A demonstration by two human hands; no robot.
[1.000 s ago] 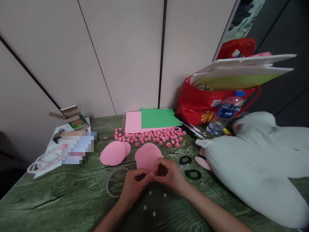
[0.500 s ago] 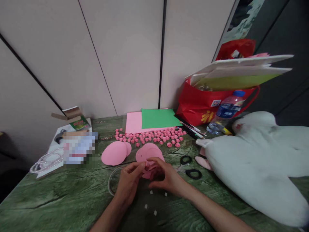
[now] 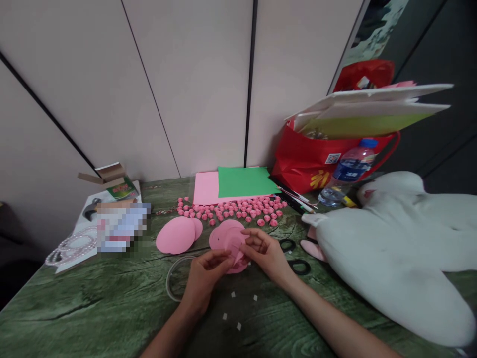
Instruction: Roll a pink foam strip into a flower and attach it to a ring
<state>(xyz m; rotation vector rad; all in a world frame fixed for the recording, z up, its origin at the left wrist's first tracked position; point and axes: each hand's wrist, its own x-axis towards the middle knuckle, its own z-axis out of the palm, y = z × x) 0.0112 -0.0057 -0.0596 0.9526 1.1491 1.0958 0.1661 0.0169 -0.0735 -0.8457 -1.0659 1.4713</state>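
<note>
A curled pink paper strip is stretched between my two hands. My left hand pinches its lower left end between thumb and fingers, and my right hand grips its right side the same way. Under the strip lies a pile of pink paper circles, partly covered by my fingers. More pink circles rest to the left. Beside my left wrist is a roll of clear tape. Scissors with black handles lie by my right wrist, their blades hidden behind it.
Many rolled pink paper roses spread behind the circles, before green paper. Small white squares dot the table near me. A bottle, red bag and white plush toy stand right; beads lie left.
My hands have moved apart. The pink paper, bunched at my left fingertips before, is now loosened and stretched between both hands. My right hand, earlier with fingers spread, now pinches it.
</note>
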